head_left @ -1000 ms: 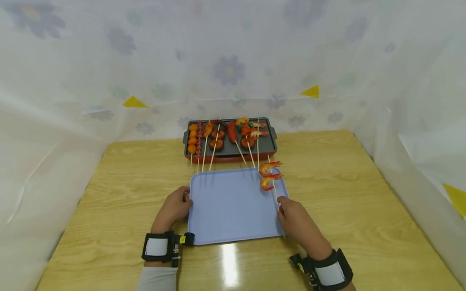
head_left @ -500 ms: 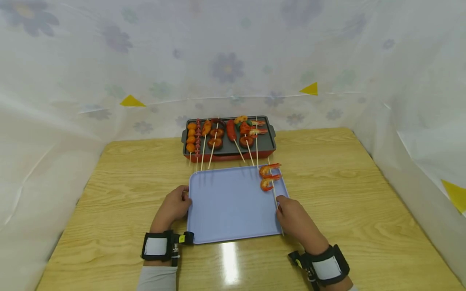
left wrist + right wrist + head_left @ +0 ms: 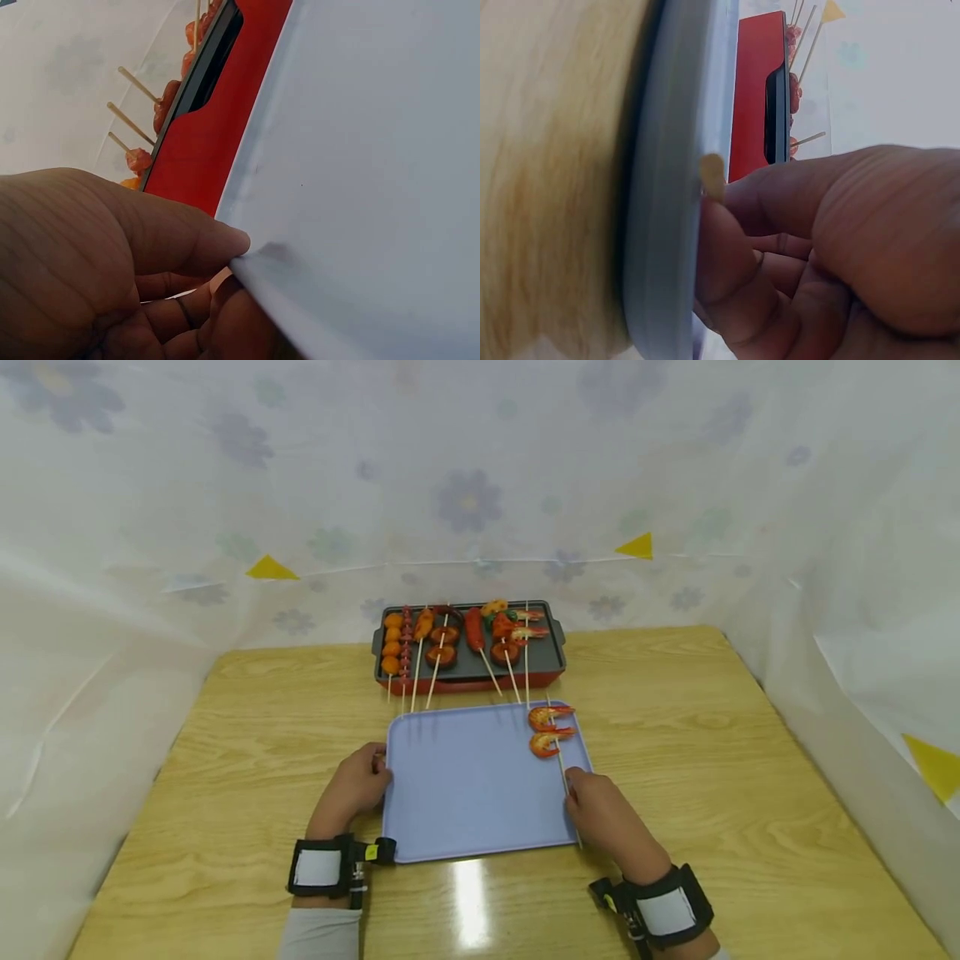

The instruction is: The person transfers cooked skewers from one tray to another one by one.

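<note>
A lavender tray (image 3: 465, 785) lies on the wooden table in the head view. My left hand (image 3: 354, 783) pinches its left edge; in the left wrist view the thumb presses on top of the tray's rim with fingers curled beneath. Over the tray's right side, my right hand (image 3: 611, 817) grips the stick of a shrimp skewer (image 3: 542, 719) with two orange-red shrimps, which point toward the back. The right wrist view shows the blunt stick end (image 3: 712, 172) sticking out from the fingers, beside the tray's outer wall (image 3: 664, 187). Whether the shrimps touch the tray is hard to tell.
Behind the tray stands a red and black grill (image 3: 551, 652) holding several skewers, among them orange balls (image 3: 392, 645), a sausage (image 3: 474, 631) and another shrimp skewer (image 3: 531, 633). Their sticks overhang the front, some near the tray's back rim. A flowered plastic curtain (image 3: 468, 510) encloses the table (image 3: 675, 718).
The shrimp skewer in my right hand has shifted slightly left and toward me, and its shrimps lie lower over the tray. My left hand stays on the tray's edge.
</note>
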Motion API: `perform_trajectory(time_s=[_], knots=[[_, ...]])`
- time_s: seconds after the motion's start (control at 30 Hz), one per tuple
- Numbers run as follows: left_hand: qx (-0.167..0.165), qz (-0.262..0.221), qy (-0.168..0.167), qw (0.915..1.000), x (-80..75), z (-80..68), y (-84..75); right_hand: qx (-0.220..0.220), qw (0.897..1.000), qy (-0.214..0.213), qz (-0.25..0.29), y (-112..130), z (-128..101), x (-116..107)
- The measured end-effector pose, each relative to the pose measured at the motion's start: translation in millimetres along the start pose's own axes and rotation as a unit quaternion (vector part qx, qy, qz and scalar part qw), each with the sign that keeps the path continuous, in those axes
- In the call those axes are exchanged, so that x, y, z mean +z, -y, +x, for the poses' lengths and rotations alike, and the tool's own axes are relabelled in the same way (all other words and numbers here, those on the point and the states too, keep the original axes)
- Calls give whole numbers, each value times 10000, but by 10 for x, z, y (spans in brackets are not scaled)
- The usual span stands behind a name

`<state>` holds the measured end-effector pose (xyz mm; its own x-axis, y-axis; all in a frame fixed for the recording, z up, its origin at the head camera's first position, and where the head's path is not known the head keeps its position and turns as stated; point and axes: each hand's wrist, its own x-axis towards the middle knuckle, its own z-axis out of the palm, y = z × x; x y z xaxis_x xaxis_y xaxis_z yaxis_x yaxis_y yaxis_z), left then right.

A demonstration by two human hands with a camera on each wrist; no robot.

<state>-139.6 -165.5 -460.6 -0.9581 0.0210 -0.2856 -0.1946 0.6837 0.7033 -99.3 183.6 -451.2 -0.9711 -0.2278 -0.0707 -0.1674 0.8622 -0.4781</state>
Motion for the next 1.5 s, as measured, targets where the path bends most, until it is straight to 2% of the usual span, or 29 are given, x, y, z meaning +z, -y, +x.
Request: perform_trajectory(time_s=[0.17,0.27,0.33,0.4,0.53,0.63,0.7,0.83,1.13,1.3,1.5], knots=[[-32,35,-39,10000,-1,-17,21,-16,10000,43,-44,33,9,-16],[-36,53,-43,10000,2,-23,26,160,9999,14,-36,50,-2,-46],[-33,43,-47,10000,-1,-26,25,243,9995,-158,-91,59,-14,-69],[-17,29,-47,10000,-6,-27,25,207,9985,-504,-114,65,-25,-87],[20,11,-71,10000,-24,-31,16,-438,9891,-1376,-298,58,-28,-90],[19,4,-78,10000,-36,-32,18,-960,9785,-1739,-560,63,-16,-82],[4,-3,-75,10000,-42,-34,26,-1084,9758,-1697,-850,73,-7,-68],[-55,-1,-56,10000,-55,-42,33,-917,9786,-1322,-1286,104,3,-33],[-93,12,-98,9999,-74,-47,43,-673,9855,-1036,-1163,124,20,-5],[-48,-6,-6,10000,-15,-39,40,-675,9851,-1006,-1219,89,15,-32],[18,-27,-36,10000,6,3,10,-965,9759,-1306,-1457,106,158,-182]])
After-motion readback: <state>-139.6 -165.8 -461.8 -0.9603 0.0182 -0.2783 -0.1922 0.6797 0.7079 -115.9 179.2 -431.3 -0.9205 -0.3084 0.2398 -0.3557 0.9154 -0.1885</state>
